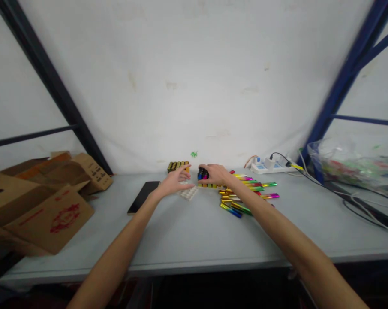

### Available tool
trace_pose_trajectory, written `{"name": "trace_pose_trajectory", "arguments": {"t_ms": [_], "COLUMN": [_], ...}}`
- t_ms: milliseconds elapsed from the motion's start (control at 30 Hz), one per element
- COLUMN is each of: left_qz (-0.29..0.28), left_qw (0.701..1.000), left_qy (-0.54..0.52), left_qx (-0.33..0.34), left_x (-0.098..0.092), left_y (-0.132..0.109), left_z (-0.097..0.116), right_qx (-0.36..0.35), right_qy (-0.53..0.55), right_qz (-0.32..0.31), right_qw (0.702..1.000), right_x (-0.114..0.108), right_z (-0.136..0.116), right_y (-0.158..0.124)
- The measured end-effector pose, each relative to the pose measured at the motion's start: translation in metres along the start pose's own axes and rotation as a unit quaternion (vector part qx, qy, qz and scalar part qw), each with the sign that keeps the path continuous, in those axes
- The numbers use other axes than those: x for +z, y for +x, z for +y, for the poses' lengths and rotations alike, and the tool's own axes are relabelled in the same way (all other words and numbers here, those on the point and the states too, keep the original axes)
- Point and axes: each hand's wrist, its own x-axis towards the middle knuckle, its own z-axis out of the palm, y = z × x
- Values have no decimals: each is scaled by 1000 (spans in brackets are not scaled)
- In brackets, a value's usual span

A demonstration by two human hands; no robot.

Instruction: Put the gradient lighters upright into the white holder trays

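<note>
My left hand (174,181) is open, thumb and fingers apart, above a white tray with rows of round knobs or holes (189,193). Nothing shows between its fingers. My right hand (217,173) curls around a cluster of dark-topped shiny tubes (203,174), whose sides show blue and pink. Just below that cluster is a yellow strip or box side (208,186). Behind my left hand, against the wall, stands a yellow block of gold-and-black round-topped pieces (177,165). Loose metallic tubes (235,197) in several colours lie under and beside my right forearm.
A flat black slab like a phone (144,197) lies left of my left hand. An opened cardboard box (61,214) takes up the table's left side. At the back right are a white power strip (271,165), cables (335,189) and a clear plastic bag (351,165).
</note>
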Motion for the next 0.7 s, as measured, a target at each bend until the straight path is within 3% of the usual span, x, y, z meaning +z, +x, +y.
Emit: {"name": "trace_pose_trajectory", "arguments": {"t_ms": [233,467,700], "left_qz": [20,65,41], "left_qw": [1000,996,994], "left_qy": [17,62,-53], "left_qx": [-12,-21,-88], "left_x": [10,25,63], "left_y": [1,26,54], "left_z": [-7,-5,4], "right_qx": [31,99,193], "right_qy": [22,123,283], "right_qz": [4,13,96], "right_qw": [999,987,935], "right_x": [-2,-8,-9], "right_z": [2,21,42], "right_y": [3,8,-5]}}
